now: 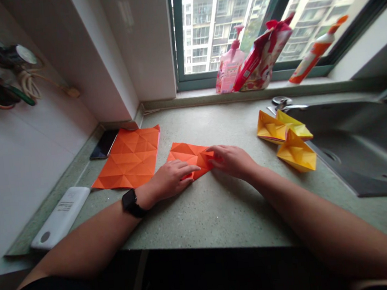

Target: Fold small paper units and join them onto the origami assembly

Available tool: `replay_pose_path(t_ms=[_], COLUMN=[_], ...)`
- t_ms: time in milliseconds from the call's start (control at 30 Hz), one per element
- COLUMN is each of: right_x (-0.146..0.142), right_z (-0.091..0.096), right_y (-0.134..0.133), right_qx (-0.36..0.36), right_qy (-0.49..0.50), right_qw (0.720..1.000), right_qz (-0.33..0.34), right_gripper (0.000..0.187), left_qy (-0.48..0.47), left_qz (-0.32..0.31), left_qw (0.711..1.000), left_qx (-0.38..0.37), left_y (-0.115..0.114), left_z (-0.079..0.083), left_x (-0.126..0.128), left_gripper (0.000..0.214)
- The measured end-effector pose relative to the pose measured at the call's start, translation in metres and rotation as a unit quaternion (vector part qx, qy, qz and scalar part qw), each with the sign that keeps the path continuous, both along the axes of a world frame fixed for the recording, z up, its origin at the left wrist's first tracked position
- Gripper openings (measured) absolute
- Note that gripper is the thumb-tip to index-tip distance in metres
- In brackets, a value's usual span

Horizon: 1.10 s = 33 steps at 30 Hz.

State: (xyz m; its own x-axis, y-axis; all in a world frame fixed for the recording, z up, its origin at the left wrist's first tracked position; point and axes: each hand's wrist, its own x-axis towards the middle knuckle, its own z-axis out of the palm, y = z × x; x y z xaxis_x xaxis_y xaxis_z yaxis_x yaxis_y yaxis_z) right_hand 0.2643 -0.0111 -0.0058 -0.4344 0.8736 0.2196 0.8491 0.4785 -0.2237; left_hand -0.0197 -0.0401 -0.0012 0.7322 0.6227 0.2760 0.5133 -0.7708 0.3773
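A folded piece of orange origami paper (pixel 188 156) lies on the speckled green countertop (pixel 217 211). My left hand (pixel 172 179) presses down on its lower left part, and a black smartwatch (pixel 130 203) sits on that wrist. My right hand (pixel 231 161) holds the paper's right end, with the fingertips on its edge. To the left lies a larger orange sheet (pixel 126 158), unfolded and marked with creases, not touching either hand. Several yellow paper boats (pixel 290 140) stand to the right of my right hand.
A black phone (pixel 104 144) and a white power bank (pixel 61 218) lie by the left wall. Scissors (pixel 282 105) rest behind the boats. A steel sink (pixel 361 147) is set in the counter at right. Bottles and a red-and-white pouch (pixel 263 56) stand on the windowsill.
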Motion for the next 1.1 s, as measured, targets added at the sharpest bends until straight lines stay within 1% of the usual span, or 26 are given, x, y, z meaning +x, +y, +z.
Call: replay_pose_path(t_ms=[67,233,400,500,633,767,867,1000,1100], right_x=[-0.002,-0.006,-0.007,-0.007,-0.006,-0.001,0.005,0.017,0.03], right_z=[-0.002,-0.006,-0.01,-0.013,-0.022,-0.032,-0.034,-0.035,-0.037], right_y=[0.001,0.005,0.005,0.002,0.001,0.006,0.012,0.022,0.031], right_qx=[0.009,0.023,0.063,0.077,0.045,0.01,-0.01,-0.032,-0.018], right_qy=[0.004,-0.011,0.0,0.034,0.049,0.028,0.016,0.005,0.019], right_qw=[1.0,1.0,0.998,0.996,0.998,0.999,0.997,0.993,0.989], right_qz=[-0.004,-0.014,-0.02,0.001,0.012,-0.033,-0.073,-0.117,-0.143], right_gripper=[0.032,0.033,0.034,0.048,0.074,0.086,0.09,0.086,0.08], left_qy=[0.014,0.034,0.035,0.027,0.034,0.034,0.039,0.057,0.055], left_qz=[-0.015,-0.02,-0.074,-0.082,-0.087,-0.085,-0.085,-0.086,-0.085], left_qw=[1.0,0.998,0.996,0.996,0.996,0.996,0.996,0.995,0.995], left_qx=[0.009,0.049,0.03,0.013,0.001,0.0,0.0,-0.006,-0.009], left_y=[-0.001,0.0,0.0,0.0,0.0,0.0,0.001,0.002,0.002], left_z=[0.0,-0.004,-0.005,-0.005,-0.006,-0.008,-0.009,-0.01,-0.012], left_x=[0.001,0.002,0.002,0.002,0.0,-0.001,-0.002,-0.003,-0.004], left_gripper=[0.024,0.022,0.031,0.038,0.041,0.043,0.043,0.044,0.045])
